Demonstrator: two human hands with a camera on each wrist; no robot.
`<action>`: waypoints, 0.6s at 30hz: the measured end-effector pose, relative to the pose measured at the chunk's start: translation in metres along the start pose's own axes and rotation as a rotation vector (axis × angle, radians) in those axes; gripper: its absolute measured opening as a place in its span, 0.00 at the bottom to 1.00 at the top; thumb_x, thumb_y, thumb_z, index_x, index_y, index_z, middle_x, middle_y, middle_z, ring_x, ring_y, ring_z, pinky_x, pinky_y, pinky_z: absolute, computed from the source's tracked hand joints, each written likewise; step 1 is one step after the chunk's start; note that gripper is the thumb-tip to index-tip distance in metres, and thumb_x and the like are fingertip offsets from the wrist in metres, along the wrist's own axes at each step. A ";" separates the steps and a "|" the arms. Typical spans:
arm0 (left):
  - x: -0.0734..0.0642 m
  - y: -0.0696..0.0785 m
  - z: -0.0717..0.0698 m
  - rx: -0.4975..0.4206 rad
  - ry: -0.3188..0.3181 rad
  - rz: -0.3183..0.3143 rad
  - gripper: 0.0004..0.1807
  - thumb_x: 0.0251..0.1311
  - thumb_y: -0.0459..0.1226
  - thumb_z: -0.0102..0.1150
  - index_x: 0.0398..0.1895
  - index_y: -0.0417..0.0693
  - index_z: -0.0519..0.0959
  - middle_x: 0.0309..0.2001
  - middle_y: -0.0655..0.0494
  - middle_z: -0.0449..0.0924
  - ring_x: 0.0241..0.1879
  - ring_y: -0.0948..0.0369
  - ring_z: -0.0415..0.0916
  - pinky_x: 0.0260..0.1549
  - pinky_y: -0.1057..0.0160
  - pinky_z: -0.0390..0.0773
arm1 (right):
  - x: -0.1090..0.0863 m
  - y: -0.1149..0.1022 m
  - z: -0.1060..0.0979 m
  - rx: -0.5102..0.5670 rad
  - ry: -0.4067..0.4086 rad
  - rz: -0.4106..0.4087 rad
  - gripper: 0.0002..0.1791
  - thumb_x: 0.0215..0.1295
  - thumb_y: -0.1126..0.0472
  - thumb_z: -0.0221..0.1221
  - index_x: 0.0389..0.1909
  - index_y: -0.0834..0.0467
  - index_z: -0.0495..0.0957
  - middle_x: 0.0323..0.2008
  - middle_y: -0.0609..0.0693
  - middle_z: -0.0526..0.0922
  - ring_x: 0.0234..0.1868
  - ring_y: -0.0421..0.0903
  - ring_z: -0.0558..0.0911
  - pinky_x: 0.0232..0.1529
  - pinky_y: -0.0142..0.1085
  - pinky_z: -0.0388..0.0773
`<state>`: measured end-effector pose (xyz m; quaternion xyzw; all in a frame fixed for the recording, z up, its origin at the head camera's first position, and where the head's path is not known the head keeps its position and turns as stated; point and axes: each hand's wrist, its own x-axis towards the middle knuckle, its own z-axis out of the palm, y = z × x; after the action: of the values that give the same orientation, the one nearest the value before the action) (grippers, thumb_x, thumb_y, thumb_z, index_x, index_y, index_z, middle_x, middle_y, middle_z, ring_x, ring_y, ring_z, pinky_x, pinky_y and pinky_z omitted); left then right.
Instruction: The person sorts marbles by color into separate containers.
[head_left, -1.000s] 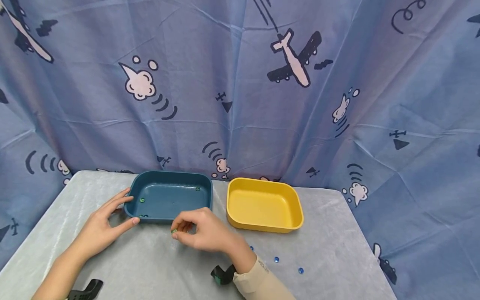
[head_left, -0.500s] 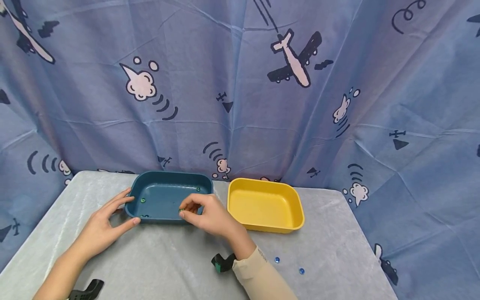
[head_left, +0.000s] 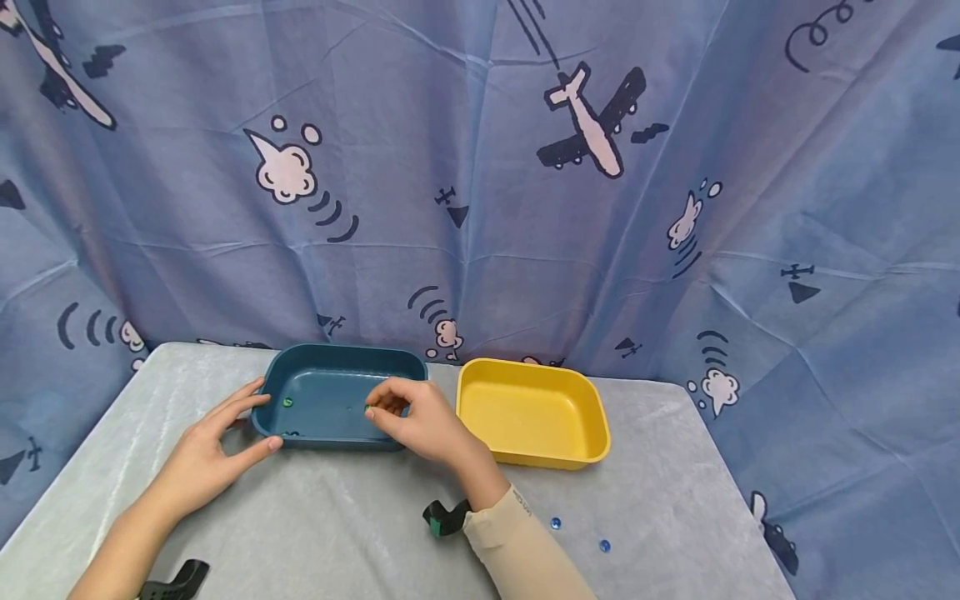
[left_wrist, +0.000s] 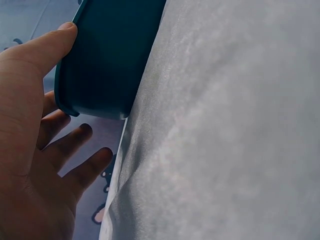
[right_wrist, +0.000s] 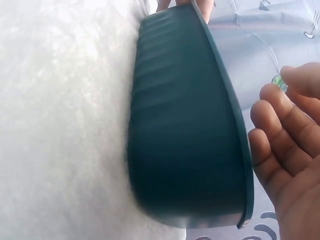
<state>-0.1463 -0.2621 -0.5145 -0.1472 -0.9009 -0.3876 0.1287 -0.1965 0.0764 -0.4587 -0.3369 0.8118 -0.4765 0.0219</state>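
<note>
In the head view, my right hand (head_left: 416, 417) is over the right part of a dark teal bin (head_left: 322, 442), pinching a small green glass marble (right_wrist: 279, 82) between thumb and index finger. The right wrist view has the marble above the bin's rim, the other fingers loosely bent. My left hand (head_left: 206, 454) rests against the bin's left front corner, its thumb on the rim and its fingers spread and fairly straight. Inside the bin lie a green marble (head_left: 288, 402) on the left and small dark green ones (head_left: 292, 433) by the front wall.
A yellow bin (head_left: 532, 408) stands just right of the teal one. Two blue marbles (head_left: 556, 523) lie on the grey cloth-covered table (head_left: 675, 500) in front of it. Behind the table hangs a blue curtain (head_left: 480, 167) with printed airplanes.
My right hand has moved from in front of the teal bin's near rim to over the bin, carrying the green marble. The left hand has stayed at the corner.
</note>
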 end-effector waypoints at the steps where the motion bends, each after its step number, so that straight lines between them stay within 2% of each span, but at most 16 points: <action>1: 0.000 0.000 0.000 0.000 0.000 0.000 0.36 0.65 0.48 0.80 0.74 0.48 0.79 0.82 0.55 0.67 0.63 0.78 0.71 0.57 0.87 0.67 | 0.000 0.000 0.000 -0.001 0.001 0.000 0.07 0.79 0.59 0.67 0.49 0.57 0.88 0.35 0.39 0.87 0.37 0.35 0.82 0.43 0.42 0.89; 5: 0.001 0.001 -0.001 -0.002 -0.002 0.000 0.36 0.65 0.48 0.80 0.74 0.48 0.78 0.82 0.54 0.66 0.64 0.71 0.74 0.57 0.87 0.68 | 0.001 0.003 0.001 0.001 0.004 0.007 0.07 0.80 0.59 0.66 0.49 0.58 0.88 0.36 0.41 0.88 0.37 0.35 0.82 0.43 0.39 0.88; 10: 0.000 0.000 0.000 0.000 -0.002 0.000 0.37 0.65 0.48 0.80 0.74 0.48 0.79 0.82 0.54 0.67 0.64 0.80 0.69 0.57 0.87 0.67 | 0.003 0.004 0.001 0.007 0.007 0.016 0.08 0.80 0.59 0.65 0.49 0.58 0.88 0.38 0.42 0.88 0.38 0.36 0.82 0.43 0.38 0.88; 12: 0.000 -0.001 0.001 0.002 -0.004 -0.001 0.37 0.65 0.48 0.80 0.74 0.48 0.79 0.82 0.55 0.67 0.64 0.81 0.69 0.57 0.87 0.67 | 0.003 0.004 0.001 0.004 0.008 0.014 0.08 0.80 0.59 0.65 0.48 0.59 0.88 0.38 0.43 0.88 0.38 0.36 0.82 0.43 0.39 0.88; 18: 0.000 -0.002 0.001 0.009 -0.006 -0.007 0.37 0.65 0.49 0.80 0.74 0.48 0.78 0.83 0.54 0.66 0.64 0.71 0.74 0.57 0.87 0.67 | 0.003 0.003 -0.001 0.005 0.005 0.008 0.07 0.80 0.60 0.65 0.48 0.59 0.88 0.38 0.47 0.89 0.37 0.36 0.82 0.44 0.42 0.89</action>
<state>-0.1471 -0.2624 -0.5166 -0.1446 -0.9035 -0.3835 0.1254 -0.2005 0.0763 -0.4594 -0.3322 0.8119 -0.4795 0.0226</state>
